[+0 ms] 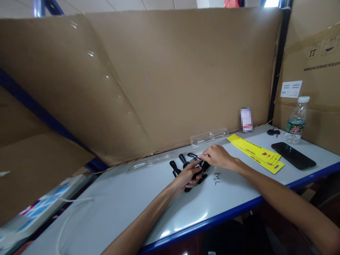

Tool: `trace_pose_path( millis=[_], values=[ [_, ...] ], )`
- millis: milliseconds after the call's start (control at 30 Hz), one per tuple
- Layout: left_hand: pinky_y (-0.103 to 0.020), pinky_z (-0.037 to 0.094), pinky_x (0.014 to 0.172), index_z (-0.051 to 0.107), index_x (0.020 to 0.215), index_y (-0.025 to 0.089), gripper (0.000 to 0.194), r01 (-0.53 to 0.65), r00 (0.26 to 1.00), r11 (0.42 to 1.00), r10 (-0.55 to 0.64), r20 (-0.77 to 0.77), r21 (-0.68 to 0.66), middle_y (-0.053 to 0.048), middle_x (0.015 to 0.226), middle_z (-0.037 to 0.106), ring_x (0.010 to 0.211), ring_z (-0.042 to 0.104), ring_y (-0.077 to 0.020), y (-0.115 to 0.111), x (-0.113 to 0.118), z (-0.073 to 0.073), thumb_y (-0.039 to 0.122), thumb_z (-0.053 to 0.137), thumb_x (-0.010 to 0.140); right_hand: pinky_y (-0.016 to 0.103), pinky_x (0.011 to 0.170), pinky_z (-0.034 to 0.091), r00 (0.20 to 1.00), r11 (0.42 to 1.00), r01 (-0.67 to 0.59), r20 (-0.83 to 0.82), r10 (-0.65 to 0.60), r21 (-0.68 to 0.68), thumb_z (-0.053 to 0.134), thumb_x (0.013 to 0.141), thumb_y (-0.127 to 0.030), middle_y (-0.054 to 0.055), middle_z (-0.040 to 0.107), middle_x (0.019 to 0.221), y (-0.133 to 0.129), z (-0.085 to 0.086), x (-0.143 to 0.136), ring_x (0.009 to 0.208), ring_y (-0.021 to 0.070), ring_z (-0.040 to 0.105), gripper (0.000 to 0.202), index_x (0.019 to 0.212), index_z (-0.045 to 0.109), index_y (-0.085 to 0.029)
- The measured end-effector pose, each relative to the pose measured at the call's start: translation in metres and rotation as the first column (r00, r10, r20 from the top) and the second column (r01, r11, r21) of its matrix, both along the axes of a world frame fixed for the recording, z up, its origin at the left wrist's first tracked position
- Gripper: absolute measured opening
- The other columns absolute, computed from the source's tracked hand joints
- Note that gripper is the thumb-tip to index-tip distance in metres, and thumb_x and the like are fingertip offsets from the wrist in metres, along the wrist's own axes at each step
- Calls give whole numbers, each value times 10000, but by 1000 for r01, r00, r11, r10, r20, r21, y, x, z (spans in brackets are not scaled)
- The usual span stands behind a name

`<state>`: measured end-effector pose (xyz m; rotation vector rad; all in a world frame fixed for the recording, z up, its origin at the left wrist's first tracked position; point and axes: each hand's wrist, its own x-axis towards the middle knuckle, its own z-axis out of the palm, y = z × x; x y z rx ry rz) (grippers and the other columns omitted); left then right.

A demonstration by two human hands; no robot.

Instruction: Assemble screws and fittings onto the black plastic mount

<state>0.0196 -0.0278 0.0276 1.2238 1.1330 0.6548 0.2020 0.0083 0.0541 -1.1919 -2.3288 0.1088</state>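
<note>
Over the middle of the grey table, my left hand [186,176] is closed round a black part [197,176], whose exact shape the fingers hide. My right hand [215,156] bends over the far right side of the same part, thumb and fingers pinched on a black lever-like piece [193,155]. Left of them, black handled pieces [174,165] lie on the tabletop. Two small silver wing-shaped pieces [216,181] rest just right of the black part.
Yellow cards [255,153], a black phone [293,156], keys [273,132] and a water bottle [295,124] are on the right. Clear plastic trays [209,136] lie along the cardboard wall [172,78]. A white cable [75,200] crosses the table's left side.
</note>
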Motion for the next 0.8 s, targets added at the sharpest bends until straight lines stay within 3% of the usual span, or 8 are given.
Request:
trace_pose_path(
  millis=[333,600,800],
  values=[
    [-171,64,380,457,1362,207,497,46,999,999,-46,-28,-1,95,591,414,373,239,-39,-1,0,0,309,562,888,297,547,211,1000,1000,-9,16,10,-16,526,991,-420,57,677,651,-4,3,-1,541,123,492,428,693,750,-210],
    [-162,67,359,486,1303,196,480,27,1000,999,-27,-14,21,99,574,413,367,217,-34,-1,3,-1,347,596,862,277,590,273,995,995,101,-5,-101,19,524,987,-457,60,719,711,3,5,2,643,163,589,419,755,784,-226],
    [-164,127,311,414,1345,209,687,-135,988,957,111,105,256,116,537,451,323,257,-47,-3,10,-4,505,680,785,268,590,287,942,964,241,-265,-205,112,444,1017,-467,47,715,680,14,6,11,622,154,602,503,720,750,-199]
  ],
)
